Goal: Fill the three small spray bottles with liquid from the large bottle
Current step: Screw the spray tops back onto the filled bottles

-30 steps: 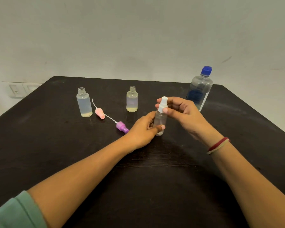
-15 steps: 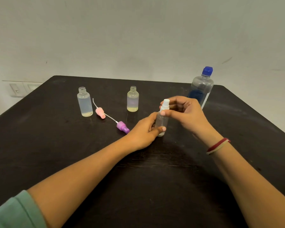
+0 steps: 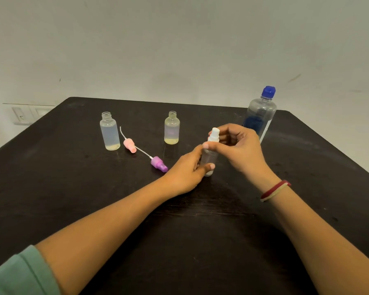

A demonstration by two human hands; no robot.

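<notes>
Two hands meet at the centre of the frame over a dark table [image 3: 73, 199]. The left hand [image 3: 186, 173] comes in from the lower left, forearm laid low across the tabletop, and grips the body of a small clear spray bottle [image 3: 209, 159]: its thumb curls across the lower front of the bottle and the fingers wrap round behind. The bottle stands upright with its base on or just above the table; I cannot tell which. The right hand [image 3: 241, 149] reaches in from the lower right with the wrist raised and the fingers curled inward, pinching the bottle's white spray head [image 3: 214, 135] at its collar between thumb and fingertips. A red and cream band [image 3: 274, 190] circles the right wrist, and a green sleeve [image 3: 19, 273] shows at the bottom left corner.

Left of centre, toward the upper part of the table, two more small bottles stand upright and uncapped, well apart: a clear one [image 3: 109, 133] at the left and a yellowish one [image 3: 172, 129] nearer the middle, each with a little liquid at the bottom. Between them lie a pink spray head [image 3: 130, 144] and a purple spray head [image 3: 158, 163], on their sides with their thin tubes attached. The large bottle [image 3: 260, 118] stands upright at the upper right of the table, behind the right hand, its blue cap [image 3: 268, 91] on.
</notes>
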